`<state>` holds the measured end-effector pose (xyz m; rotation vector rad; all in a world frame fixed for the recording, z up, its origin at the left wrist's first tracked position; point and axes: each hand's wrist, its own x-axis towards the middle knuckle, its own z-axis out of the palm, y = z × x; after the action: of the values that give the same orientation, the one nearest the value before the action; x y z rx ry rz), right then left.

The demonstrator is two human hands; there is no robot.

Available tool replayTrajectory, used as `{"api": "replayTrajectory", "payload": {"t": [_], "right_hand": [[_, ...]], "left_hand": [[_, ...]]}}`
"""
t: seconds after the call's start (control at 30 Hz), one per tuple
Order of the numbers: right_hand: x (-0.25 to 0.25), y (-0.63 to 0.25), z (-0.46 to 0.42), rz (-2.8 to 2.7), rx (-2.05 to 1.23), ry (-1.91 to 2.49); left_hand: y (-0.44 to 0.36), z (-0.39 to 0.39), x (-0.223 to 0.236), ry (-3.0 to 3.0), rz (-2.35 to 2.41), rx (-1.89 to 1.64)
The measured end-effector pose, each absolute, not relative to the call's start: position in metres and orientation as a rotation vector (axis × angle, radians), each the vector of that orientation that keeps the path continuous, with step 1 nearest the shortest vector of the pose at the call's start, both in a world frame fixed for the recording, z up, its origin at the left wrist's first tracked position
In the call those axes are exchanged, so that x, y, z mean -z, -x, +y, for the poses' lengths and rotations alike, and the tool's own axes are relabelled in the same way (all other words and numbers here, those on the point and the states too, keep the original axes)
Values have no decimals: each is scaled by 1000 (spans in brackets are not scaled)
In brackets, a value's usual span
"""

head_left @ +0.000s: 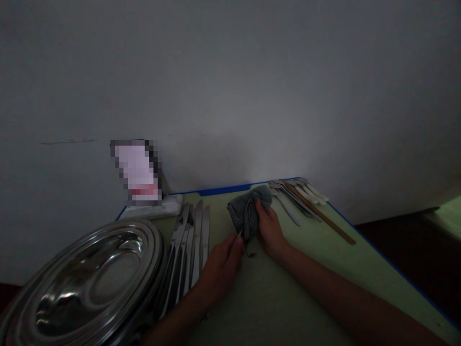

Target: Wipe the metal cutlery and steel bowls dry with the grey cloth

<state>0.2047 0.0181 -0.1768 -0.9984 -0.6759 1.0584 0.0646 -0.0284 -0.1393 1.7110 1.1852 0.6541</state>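
My left hand [224,262] is closed around a thin metal utensil [239,234]. Only a short shiny piece of it shows between my fingers and the cloth, so I cannot tell its kind. A grey patterned cloth [242,211] is bunched in my right hand [269,228], with the thumb pressed on its upper side. The cloth covers the utensil's far end. Left of my left hand, several metal table knives [197,235] lie side by side, their near ends partly hidden by my forearm.
Stacked oval metal trays [151,240] occupy the table's left side. Behind them a blurred-out phone-like screen [135,168] leans above a white block [169,206]. At the back right lie spoons [288,209], brown chopsticks [324,218] and white-handled cutlery [313,192]. A wall [230,96] stands behind the green table [306,307].
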Motion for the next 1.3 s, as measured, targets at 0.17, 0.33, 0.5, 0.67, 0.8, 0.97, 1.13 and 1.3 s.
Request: {"api": "replayTrajectory", "payload": {"t": [0.17,0.33,0.5,0.67,0.8,0.97,1.13,1.3], "right_hand": [[177,-207,21,-735,-1156,979],[175,-208,20,-785,-1334,801],[167,-208,15,-766,-1404,777],[163,-206,19,-488,-1467,702],[162,-208,23,-441,-1510,572],[153,-211,18,-494,-1558,558],[149,-212,14,-452,-1576,575],[158,-208,16,-468,-1526,697]], "left_hand": [[-63,-29,143,-1641,1164,-696],[-64,-27,144,-1549,1156,-714],[-65,-26,143,-1447,1137,-745],[-64,-26,145,-1502,1113,-721],[-63,-27,147,-1598,1102,-675],[-63,-28,146,-1626,1105,-644],[-63,-27,144,-1624,1095,-645],[-62,-28,147,-1636,1083,-642]]}}
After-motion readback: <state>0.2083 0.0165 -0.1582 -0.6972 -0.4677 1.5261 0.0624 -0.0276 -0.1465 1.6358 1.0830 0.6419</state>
